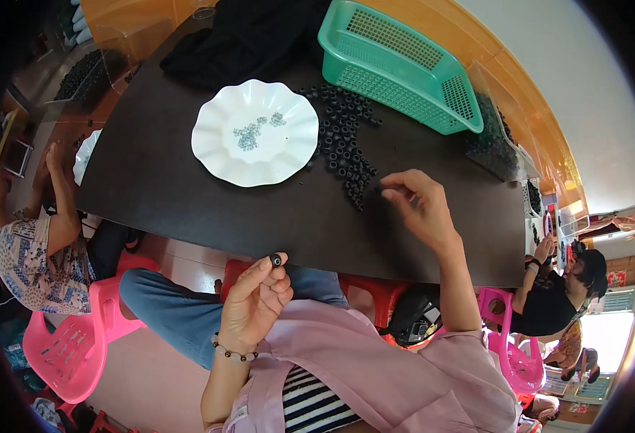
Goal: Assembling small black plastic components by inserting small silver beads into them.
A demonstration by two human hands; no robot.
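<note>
One white plate (259, 167), one green basket (397, 94); loose black rings (342, 133) right of plate, uncountable. Hands apart: left hand (252, 292) raised, pinching one black ring (276, 260); right hand (425, 206) above table (187, 202), thumb and forefinger parted.

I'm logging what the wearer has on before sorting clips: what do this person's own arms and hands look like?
The left hand wears no glove; a bracelet of pale round beads with some dark ones circles its wrist. The right hand is also gloveless, with no bracelet visible. The right forearm is uncovered below a pale pink sleeve.
</note>
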